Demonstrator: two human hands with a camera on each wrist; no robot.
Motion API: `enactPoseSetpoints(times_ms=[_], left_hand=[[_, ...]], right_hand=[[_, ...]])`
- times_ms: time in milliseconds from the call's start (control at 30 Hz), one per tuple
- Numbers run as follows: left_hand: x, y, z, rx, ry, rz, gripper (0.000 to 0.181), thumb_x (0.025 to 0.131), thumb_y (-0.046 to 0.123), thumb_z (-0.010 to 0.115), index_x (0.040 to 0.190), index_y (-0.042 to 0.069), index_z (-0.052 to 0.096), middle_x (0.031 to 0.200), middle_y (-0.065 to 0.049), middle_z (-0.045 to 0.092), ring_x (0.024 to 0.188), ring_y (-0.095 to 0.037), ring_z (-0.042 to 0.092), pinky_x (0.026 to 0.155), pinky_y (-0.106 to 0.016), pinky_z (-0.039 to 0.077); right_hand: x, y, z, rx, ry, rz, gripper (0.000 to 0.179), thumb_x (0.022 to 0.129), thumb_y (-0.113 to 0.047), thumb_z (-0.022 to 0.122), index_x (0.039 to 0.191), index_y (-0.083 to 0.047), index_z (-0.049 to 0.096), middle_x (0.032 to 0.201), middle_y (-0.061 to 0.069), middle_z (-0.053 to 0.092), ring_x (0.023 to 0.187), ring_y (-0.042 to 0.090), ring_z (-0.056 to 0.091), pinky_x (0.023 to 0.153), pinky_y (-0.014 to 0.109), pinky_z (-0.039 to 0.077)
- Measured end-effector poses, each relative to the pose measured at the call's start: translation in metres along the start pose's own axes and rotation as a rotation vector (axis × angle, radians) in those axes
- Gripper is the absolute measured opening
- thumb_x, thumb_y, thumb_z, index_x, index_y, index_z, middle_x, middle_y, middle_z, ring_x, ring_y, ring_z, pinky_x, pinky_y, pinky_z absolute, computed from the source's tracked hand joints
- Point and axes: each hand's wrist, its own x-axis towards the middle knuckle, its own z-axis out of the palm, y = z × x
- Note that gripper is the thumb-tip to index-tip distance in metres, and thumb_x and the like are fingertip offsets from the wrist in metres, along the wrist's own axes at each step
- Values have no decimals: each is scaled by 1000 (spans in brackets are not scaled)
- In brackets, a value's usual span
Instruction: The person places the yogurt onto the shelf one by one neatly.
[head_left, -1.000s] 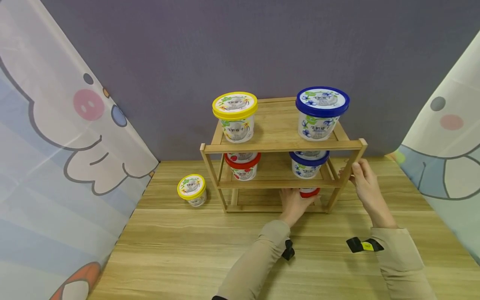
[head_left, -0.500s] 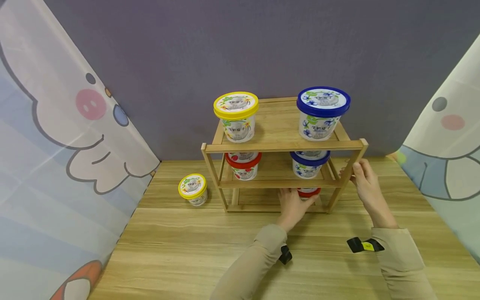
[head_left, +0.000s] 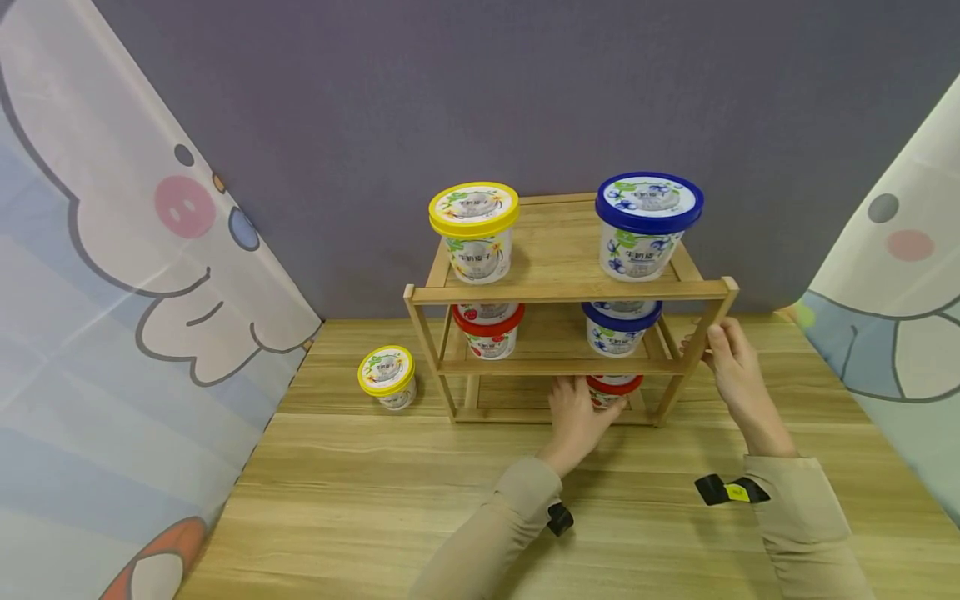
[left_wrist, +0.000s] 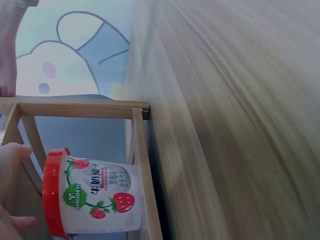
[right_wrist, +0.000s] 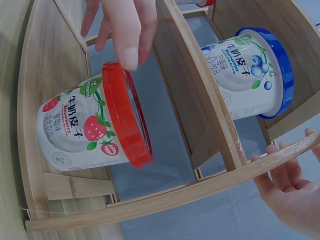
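Observation:
A strawberry milk-pudding tub (right_wrist: 80, 125) with a red lid stands upright on the bottom tier of the wooden shelf (head_left: 562, 367), at its right end. Just left of it is my left hand (head_left: 573, 425), fingers spread loosely and away from the tub in the left wrist view. The fingertips hang near the red lid in the right wrist view. My right hand (head_left: 738, 375) grips the right side post of the shelf, its fingers behind the wood. On the middle tier above is a blueberry tub (right_wrist: 245, 75) with a blue lid.
On the top tier stand a yellow-lidded tub (head_left: 476, 233) and a blue-lidded tub (head_left: 647, 229). A red-lidded tub (head_left: 489, 333) is on the middle tier, left. Another yellow-lidded tub (head_left: 388, 377) sits on the table left of the shelf. A grey wall rises behind.
My left hand has drawn back slightly left and toward me, off the strawberry tub, which now shows more and sits a little nearer the front. The right hand stays on the post.

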Motion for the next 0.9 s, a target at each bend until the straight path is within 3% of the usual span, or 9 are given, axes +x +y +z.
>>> enactPoseSetpoints(times_ms=[133,333,633,900], left_hand=[[-3,-4,-6,42,-34,9,61,77,55,58,109,4,51,105,-19,51,98,-33,49,84,-45,38],[-8,-12,-19,69,-40,42,61,77,48,62,117,4,48,106,-17,51,99,-31,48,84,-43,39],[-14,-25,-41,33,-117,106,52,79,39,62,120,9,49,111,-15,48,103,-30,45,84,-45,37],[-23,-39,-65,28,-180,168,45,83,39,58,119,13,52,110,-10,52,100,-26,49,82,-38,36]], right_hand=[[0,-1,-1,-17,-10,9,17,96,-19,33,106,-17,47,94,-3,51,83,5,53,75,10,41],[-1,-3,-1,-44,-36,31,17,96,-21,33,107,-17,45,93,2,50,84,5,52,77,10,39],[0,-3,0,-49,-35,37,17,96,-20,32,107,-16,44,92,2,50,83,6,52,76,11,39],[0,-3,0,-34,-27,27,16,96,-19,33,106,-15,45,92,3,50,82,6,53,76,11,40]])
